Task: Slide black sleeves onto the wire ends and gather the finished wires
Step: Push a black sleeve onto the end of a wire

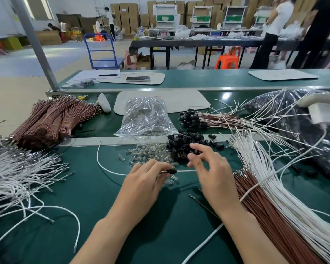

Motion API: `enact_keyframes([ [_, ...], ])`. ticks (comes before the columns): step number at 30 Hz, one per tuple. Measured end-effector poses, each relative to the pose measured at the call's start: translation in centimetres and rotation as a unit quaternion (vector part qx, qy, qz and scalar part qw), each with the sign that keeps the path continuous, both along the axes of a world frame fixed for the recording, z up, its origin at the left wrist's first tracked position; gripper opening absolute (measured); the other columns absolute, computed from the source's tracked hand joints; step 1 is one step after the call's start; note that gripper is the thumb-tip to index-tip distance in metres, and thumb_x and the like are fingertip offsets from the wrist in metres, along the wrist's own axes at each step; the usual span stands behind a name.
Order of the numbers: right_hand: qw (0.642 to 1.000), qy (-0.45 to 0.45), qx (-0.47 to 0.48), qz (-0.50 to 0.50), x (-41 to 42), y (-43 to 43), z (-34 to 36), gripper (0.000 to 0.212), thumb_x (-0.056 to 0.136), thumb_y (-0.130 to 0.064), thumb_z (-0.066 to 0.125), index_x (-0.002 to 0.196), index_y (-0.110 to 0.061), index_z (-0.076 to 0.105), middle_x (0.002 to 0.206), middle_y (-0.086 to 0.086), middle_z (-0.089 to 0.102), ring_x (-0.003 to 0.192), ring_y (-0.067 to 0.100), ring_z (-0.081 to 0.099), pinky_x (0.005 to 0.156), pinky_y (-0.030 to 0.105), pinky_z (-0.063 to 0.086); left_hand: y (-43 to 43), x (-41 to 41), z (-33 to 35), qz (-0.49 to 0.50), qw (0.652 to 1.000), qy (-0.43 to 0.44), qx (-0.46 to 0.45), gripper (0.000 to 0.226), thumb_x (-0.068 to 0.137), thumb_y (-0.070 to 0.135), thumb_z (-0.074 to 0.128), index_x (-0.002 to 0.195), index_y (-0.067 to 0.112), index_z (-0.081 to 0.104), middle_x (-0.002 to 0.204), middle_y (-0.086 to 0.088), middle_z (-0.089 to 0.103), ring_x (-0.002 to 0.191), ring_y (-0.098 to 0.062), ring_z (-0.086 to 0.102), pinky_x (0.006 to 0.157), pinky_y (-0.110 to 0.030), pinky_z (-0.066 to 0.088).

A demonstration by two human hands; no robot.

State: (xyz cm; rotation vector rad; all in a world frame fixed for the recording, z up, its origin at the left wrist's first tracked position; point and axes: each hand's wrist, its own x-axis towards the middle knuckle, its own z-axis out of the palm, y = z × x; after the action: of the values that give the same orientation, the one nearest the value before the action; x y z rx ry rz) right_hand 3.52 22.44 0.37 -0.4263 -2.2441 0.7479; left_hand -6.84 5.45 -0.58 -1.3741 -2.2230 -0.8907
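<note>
On my feed the left hand [143, 181] is knuckles up, its fingers curled in, and its fingertips pinch a black sleeve [171, 170] that sits on a white wire [186, 170]. The wire runs out from under that hand on its outer side in a long curve over the green table [122, 216], and on the inner side it comes out of the sleeve and reaches across to the thumb side of the right hand [215, 174].

The right hand sits just beside the left, fingers loosely spread and a little bent. I see nothing gripped in it, though it is slightly blurred. Its fingertips lie at the near edge of the pile of black sleeves [185, 143], which is just beyond both hands. A heap of small clear caps [147, 155] is just beyond the left hand's fingers, touching the black pile, and a few lie under its fingertips. Further out past that heap is a clear plastic bag [145, 119] of the same caps.

The finished wires [191, 119], their ends capped in black, lie gathered well beyond the right hand, past the sleeve pile. On the outer side of the right hand a thick fan of loose white wires [255, 164] lies over brown wires [265, 206], close to the wrist. Well out from the left hand is another tangle of white wires [17, 172]
</note>
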Motion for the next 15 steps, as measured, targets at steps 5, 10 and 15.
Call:
enact_keyframes([
  [5, 0.999, 0.032, -0.008, -0.043, -0.02, 0.07, 0.20, 0.023, 0.100, -0.042, 0.047, 0.115, -0.035, 0.063, 0.083, -0.025, 0.067, 0.090, 0.003, 0.059, 0.083, 0.011, 0.038, -0.01, 0.19, 0.11, 0.010, 1.000, -0.023, -0.001, 0.021, 0.099, 0.033, 0.053, 0.113, 0.025, 0.066, 0.098, 0.015, 0.064, 0.079, -0.008, 0.045, 0.078, -0.026, 0.041],
  [10, 1.000, -0.025, 0.002, -0.009, -0.14, 0.10, -0.15, 0.040, 0.098, -0.004, 0.054, 0.127, -0.030, 0.065, 0.122, -0.023, 0.060, 0.117, -0.001, 0.048, 0.107, 0.031, 0.040, -0.05, 0.18, 0.23, 0.040, 0.999, -0.017, 0.019, 0.023, 0.100, 0.033, 0.051, 0.114, 0.024, 0.067, 0.096, 0.014, 0.062, 0.076, -0.008, 0.041, 0.077, -0.024, 0.041],
  [15, 0.997, -0.056, 0.055, 0.025, -0.08, -0.32, -0.04, 0.021, 0.097, -0.040, 0.059, 0.115, -0.034, 0.069, 0.127, -0.018, 0.060, 0.123, 0.002, 0.047, 0.109, 0.024, 0.027, -0.07, -0.01, 0.31, 0.070, 0.996, -0.025, 0.055, 0.019, 0.097, 0.024, 0.058, 0.113, 0.019, 0.067, 0.097, 0.012, 0.063, 0.078, -0.004, 0.037, 0.076, -0.025, 0.039],
])
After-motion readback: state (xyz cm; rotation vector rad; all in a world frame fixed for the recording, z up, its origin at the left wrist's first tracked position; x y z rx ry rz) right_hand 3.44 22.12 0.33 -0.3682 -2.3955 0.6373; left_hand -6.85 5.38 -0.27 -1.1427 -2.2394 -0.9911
